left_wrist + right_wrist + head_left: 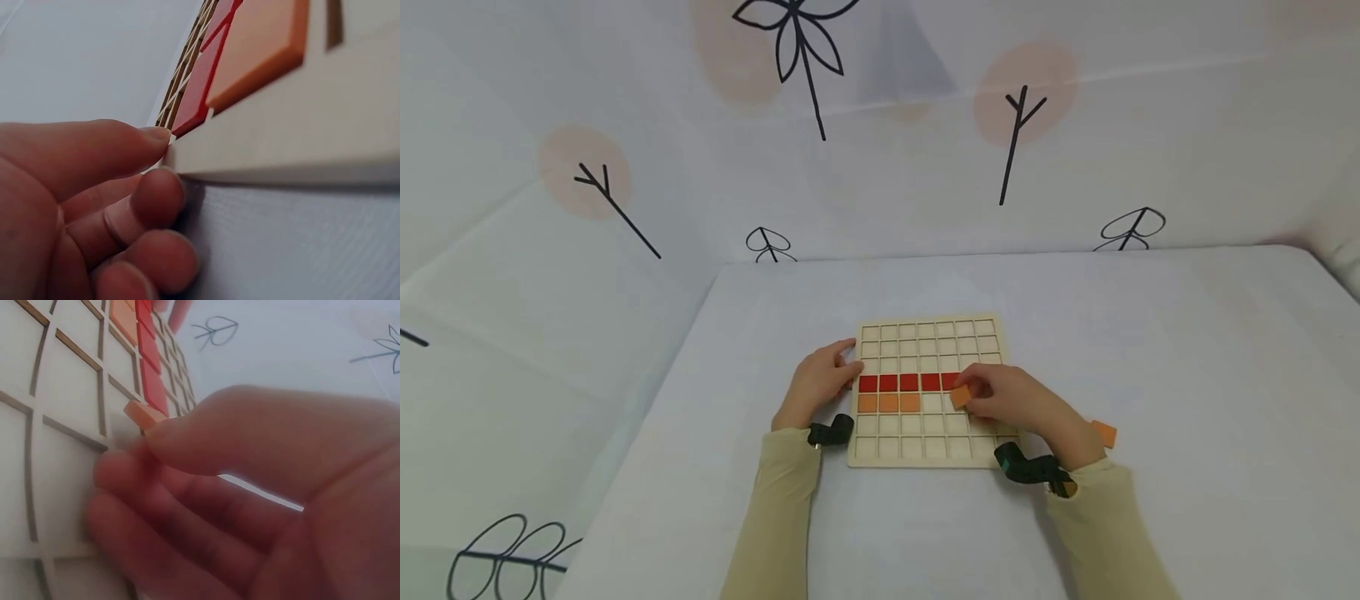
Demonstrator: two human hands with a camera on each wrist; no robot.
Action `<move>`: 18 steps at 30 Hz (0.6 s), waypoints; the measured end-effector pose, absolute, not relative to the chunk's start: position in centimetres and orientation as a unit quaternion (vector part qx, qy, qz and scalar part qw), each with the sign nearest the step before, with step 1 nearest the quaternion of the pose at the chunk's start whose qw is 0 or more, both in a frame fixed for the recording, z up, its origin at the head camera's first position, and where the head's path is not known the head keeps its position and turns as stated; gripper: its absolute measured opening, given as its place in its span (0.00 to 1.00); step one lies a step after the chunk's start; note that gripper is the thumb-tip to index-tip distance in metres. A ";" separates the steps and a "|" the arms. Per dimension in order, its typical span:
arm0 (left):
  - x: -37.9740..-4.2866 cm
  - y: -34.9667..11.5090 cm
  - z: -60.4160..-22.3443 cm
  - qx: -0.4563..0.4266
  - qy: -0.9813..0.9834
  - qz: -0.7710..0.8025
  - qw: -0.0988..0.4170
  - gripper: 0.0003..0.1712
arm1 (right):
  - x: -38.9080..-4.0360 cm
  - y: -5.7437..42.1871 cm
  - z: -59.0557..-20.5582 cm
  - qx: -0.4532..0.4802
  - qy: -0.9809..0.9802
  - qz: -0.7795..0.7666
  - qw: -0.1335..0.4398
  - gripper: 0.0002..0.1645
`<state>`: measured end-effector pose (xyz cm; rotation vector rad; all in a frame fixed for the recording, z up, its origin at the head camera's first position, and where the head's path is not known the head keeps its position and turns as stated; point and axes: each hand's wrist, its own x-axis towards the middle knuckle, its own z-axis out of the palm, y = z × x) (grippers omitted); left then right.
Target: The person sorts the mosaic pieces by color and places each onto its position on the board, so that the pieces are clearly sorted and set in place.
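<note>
A pale wooden grid board point(910, 450) lies on the white surface. One of its rows has several red square tiles point(888, 383); in the row nearer me, three orange tiles point(888, 403) fill the left cells. My left hand point(820, 379) holds the board's left edge, thumb at the rim and fingers curled against the side. Between thumb and fingertips, my right hand point(1018, 402) pinches a loose orange tile point(960, 397). That tile is tilted above the orange row, right of a bare cell, as the right wrist view also shows point(144, 415).
Another orange tile point(1103, 433) lies beside my right wrist, partly hidden by it. A bit of orange point(1070, 490) shows by the right wrist strap point(1030, 467). White cloth walls point(910, 183) with plant drawings stand behind and to the left.
</note>
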<state>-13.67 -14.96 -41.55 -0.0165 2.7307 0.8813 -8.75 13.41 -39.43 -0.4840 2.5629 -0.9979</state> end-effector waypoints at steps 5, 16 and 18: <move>-13.7 -15.1 -41.7 0.000 0.940 0.313 0.133 0.30 | -8.7 12.8 -39.7 -0.171 0.904 -0.355 0.168 0.16; -13.9 -15.2 -41.8 -0.003 0.941 0.311 0.136 0.30 | -8.7 11.5 -39.7 -0.165 0.907 -0.354 0.156 0.15; -13.8 -15.1 -41.6 -0.007 0.941 0.310 0.138 0.30 | -8.7 11.3 -39.8 -0.167 0.910 -0.350 0.149 0.15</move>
